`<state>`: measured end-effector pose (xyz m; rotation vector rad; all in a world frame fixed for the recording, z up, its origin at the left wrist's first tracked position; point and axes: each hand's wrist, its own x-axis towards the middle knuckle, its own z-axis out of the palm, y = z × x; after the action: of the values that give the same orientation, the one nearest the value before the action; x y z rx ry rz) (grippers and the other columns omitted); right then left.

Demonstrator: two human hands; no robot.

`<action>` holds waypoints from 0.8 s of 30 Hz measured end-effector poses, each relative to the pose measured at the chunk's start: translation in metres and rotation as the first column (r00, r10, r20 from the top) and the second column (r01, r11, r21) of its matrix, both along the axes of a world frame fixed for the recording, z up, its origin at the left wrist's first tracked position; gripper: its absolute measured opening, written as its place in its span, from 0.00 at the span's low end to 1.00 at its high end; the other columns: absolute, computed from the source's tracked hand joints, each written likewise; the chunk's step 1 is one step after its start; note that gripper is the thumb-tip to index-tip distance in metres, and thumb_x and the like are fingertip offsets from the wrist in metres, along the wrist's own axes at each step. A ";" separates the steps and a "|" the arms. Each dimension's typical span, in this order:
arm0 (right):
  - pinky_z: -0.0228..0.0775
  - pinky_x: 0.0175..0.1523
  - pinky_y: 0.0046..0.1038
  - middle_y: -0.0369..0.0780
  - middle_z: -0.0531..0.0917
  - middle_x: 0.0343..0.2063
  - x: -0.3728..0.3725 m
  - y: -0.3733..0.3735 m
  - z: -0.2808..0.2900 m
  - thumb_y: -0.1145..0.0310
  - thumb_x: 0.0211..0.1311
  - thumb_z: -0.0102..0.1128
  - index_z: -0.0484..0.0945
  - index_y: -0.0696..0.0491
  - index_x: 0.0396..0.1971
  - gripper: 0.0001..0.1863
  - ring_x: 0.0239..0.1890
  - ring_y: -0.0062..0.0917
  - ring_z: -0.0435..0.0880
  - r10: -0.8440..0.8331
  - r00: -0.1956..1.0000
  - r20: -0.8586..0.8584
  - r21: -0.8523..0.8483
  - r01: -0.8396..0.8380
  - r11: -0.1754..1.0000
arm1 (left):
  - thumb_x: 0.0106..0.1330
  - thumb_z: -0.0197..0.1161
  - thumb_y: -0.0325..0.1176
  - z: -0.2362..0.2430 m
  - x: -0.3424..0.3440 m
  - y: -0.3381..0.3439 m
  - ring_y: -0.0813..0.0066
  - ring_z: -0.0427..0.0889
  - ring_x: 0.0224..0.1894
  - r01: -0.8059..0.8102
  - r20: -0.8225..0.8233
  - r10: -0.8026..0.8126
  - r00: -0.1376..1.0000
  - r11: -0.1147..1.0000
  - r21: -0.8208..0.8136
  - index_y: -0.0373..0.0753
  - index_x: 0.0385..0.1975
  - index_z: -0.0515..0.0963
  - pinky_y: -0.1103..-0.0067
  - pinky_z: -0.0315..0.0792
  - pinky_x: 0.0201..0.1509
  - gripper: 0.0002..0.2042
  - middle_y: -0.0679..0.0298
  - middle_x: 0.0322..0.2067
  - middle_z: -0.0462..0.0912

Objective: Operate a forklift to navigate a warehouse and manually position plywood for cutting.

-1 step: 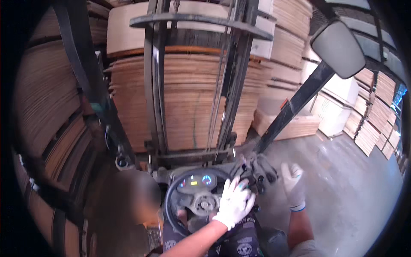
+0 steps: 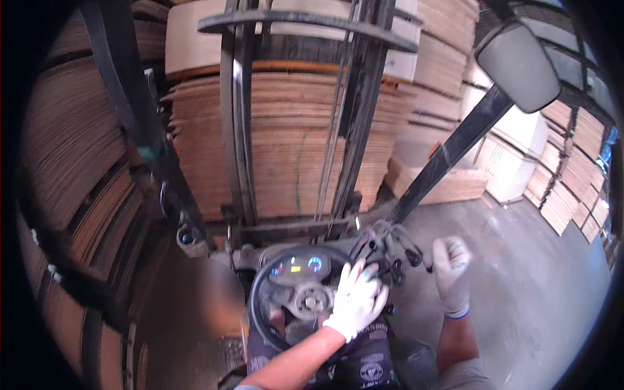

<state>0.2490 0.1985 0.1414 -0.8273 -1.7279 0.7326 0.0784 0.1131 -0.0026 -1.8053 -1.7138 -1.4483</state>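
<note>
I sit at a forklift's black steering wheel (image 2: 255, 296), with a lit instrument panel (image 2: 296, 268) behind its upper part. My left hand (image 2: 357, 300), in a white glove, reaches across to the wheel's right side. Its fingers lie over the rim and hide that part. My right hand (image 2: 451, 270), also gloved in white, is raised to the right of the control levers (image 2: 396, 250). Its fingers are curled into a fist, and a small dark piece shows at its left edge. Whether the fist grips a lever is hidden.
Ahead, the lift mast (image 2: 237, 130) stands before a tall stack of wooden sheets (image 2: 292, 156). More sheets (image 2: 71, 130) are piled close on the left. A mirror (image 2: 519, 68) hangs upper right by a slanted post (image 2: 448, 153). Grey floor (image 2: 513, 266) extends to the right.
My right hand's fingers have curled further, and the hand has shifted slightly right. My left hand stays on the wheel's right side. The view has tilted slightly, so the mast and stack sit a little higher.
</note>
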 end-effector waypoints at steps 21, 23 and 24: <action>0.70 0.79 0.46 0.52 0.86 0.66 0.120 0.031 -0.008 0.54 0.88 0.42 0.82 0.63 0.67 0.30 0.69 0.40 0.85 0.112 0.943 -0.313 0.489 0.059 0.870 | 0.72 0.72 0.36 0.011 0.030 0.000 0.35 0.73 0.76 -0.020 0.054 0.022 0.998 0.999 -0.035 0.37 0.43 0.85 0.41 0.64 0.81 0.09 0.48 0.66 0.82; 0.70 0.79 0.46 0.52 0.86 0.66 0.121 0.040 -0.013 0.55 0.88 0.42 0.82 0.63 0.67 0.30 0.69 0.40 0.85 0.112 0.939 -0.325 0.510 0.074 0.857 | 0.73 0.72 0.36 0.016 0.024 0.007 0.35 0.73 0.76 -0.024 0.041 0.025 0.999 0.999 -0.023 0.37 0.43 0.86 0.41 0.64 0.81 0.09 0.48 0.66 0.82; 0.70 0.79 0.46 0.52 0.86 0.66 0.097 0.035 -0.013 0.55 0.88 0.42 0.82 0.63 0.67 0.30 0.69 0.40 0.85 0.120 0.932 -0.342 0.523 0.083 0.848 | 0.72 0.72 0.36 0.013 0.022 0.004 0.35 0.73 0.76 -0.002 0.026 0.004 1.000 0.998 -0.064 0.38 0.43 0.87 0.41 0.64 0.81 0.08 0.49 0.66 0.83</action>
<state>0.3464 0.2339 0.1288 -0.2643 -1.4879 0.3515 0.1004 0.1175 0.0104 -1.8230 -1.7943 -1.4371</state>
